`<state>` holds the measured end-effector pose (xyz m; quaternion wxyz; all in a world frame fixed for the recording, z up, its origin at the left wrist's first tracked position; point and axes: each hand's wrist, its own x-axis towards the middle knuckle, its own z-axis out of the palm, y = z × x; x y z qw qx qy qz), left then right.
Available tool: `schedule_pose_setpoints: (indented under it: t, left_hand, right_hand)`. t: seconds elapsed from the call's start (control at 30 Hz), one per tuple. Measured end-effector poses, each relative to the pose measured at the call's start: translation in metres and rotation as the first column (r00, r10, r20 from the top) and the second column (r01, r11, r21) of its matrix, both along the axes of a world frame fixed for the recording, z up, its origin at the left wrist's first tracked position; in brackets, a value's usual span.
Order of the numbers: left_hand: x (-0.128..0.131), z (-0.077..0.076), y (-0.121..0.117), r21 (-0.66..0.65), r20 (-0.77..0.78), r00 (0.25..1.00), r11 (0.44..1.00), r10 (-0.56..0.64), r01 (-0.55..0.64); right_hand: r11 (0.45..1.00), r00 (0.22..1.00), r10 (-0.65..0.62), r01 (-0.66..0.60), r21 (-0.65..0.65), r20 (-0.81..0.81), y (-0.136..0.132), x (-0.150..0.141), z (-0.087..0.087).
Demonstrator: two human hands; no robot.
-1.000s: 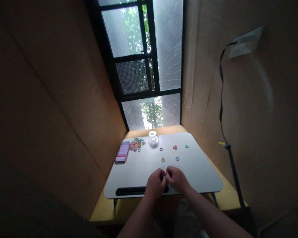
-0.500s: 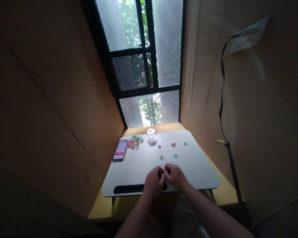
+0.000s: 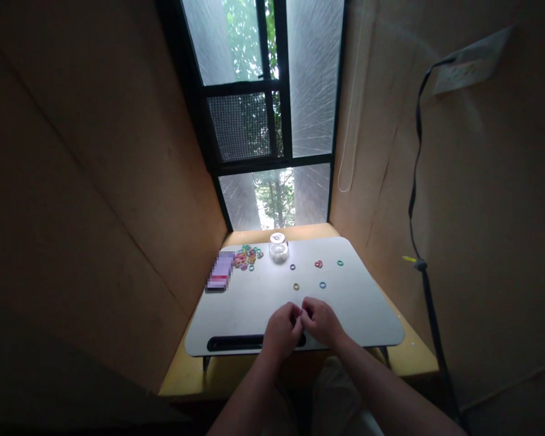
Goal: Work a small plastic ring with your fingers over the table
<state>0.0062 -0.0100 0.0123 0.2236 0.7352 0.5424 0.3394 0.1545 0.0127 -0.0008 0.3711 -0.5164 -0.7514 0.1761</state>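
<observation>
My left hand [image 3: 281, 332] and my right hand [image 3: 320, 321] meet fingertip to fingertip above the near edge of the small grey lap table [image 3: 372, 315]. Both are pinched closed on something tiny that I cannot make out. Beyond them lie loose coloured rings: a yellow ring [image 3: 296, 286], a blue ring [image 3: 322, 284], a purple ring [image 3: 292, 266], a red cluster [image 3: 318, 264] and a green ring [image 3: 340, 263]. A pile of coloured rings [image 3: 247, 256] lies at the far left, next to a clear glass jar [image 3: 278, 248].
A flat purple packet [image 3: 220, 272] lies at the table's left edge. A dark slot [image 3: 231, 343] runs along the near edge. Brown walls close in on both sides, a window stands behind, and a black cable [image 3: 415, 181] hangs on the right wall.
My hands stay pinched together at the same spot on the table. The view has tilted and shifted slightly; nothing on the table has moved.
</observation>
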Motion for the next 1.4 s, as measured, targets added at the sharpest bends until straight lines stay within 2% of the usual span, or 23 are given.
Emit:
schedule_pose_setpoints:
  t: [0.57, 1.4]
  left_hand:
    - [-0.0035, 0.0022, -0.001, -0.013, 0.009, 1.0, 1.0, -0.014, 0.015]
    - [-0.0012, -0.0044, 0.0018, -0.002, 0.018, 1.0, 1.0, -0.007, 0.007]
  right_hand:
    - [1.0, 1.0, -0.003, 0.003, 0.0, 0.029, 0.0012, -0.0019, 0.0001]
    - [1.0, 1.0, -0.006, 0.006, 0.018, 0.022, -0.0002, -0.0015, 0.0005]
